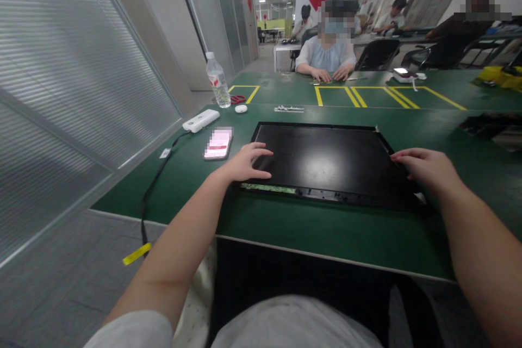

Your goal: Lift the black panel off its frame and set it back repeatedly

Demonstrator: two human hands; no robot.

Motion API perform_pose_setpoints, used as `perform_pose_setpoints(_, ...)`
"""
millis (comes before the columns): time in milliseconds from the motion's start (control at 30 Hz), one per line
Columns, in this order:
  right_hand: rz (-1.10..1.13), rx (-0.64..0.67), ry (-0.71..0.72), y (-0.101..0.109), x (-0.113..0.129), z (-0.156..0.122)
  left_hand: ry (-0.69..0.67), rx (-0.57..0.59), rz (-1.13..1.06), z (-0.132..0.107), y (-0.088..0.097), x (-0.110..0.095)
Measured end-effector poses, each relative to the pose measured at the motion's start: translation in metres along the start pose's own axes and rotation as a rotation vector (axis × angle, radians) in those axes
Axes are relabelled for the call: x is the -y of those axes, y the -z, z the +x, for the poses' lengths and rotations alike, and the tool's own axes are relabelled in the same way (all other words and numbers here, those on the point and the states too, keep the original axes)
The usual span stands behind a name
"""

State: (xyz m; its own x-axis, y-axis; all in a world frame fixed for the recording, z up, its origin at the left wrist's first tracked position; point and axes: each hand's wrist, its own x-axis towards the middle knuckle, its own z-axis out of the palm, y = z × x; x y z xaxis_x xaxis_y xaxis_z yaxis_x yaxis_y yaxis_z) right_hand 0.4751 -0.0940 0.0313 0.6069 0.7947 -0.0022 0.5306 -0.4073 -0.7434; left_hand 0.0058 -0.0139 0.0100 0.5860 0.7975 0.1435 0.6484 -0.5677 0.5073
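A flat black display panel [318,157] lies on the green table, its glossy face up. Along its near edge runs a green circuit strip [269,188]. At the panel's left edge is my left hand [248,163], fingers spread and resting over the corner area. My right hand [428,168] is at the right edge, thumb and fingers pinched together at the panel's rim. What the pinch holds, if anything, is too small to make out. A small light piece sticks up at the far right corner.
Left of the panel lie a lit phone [218,143], a white power bank [201,120] with a black strap, and a small white case [241,109]. Behind them stand a water bottle [218,80] and red scissors [238,99]. A person [326,57] sits across the table [285,234].
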Motion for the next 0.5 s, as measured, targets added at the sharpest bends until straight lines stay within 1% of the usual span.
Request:
perform_pose_setpoints(200,-0.002,-0.007,0.012,-0.0002,-0.0005,-0.0003,-0.095,0.086,-0.032,-0.0026,0.0067,-0.0042)
perform_pose_setpoints(300,-0.010,0.002,0.008,-0.0001,-0.0010,0.0004,-0.115,0.115,-0.047,-0.0023,0.0084,-0.0031)
perform_pose_setpoints(500,-0.010,0.008,-0.004,-0.0001,-0.0005,-0.0002,-0.120,0.074,-0.057,0.0005,0.0052,-0.0023)
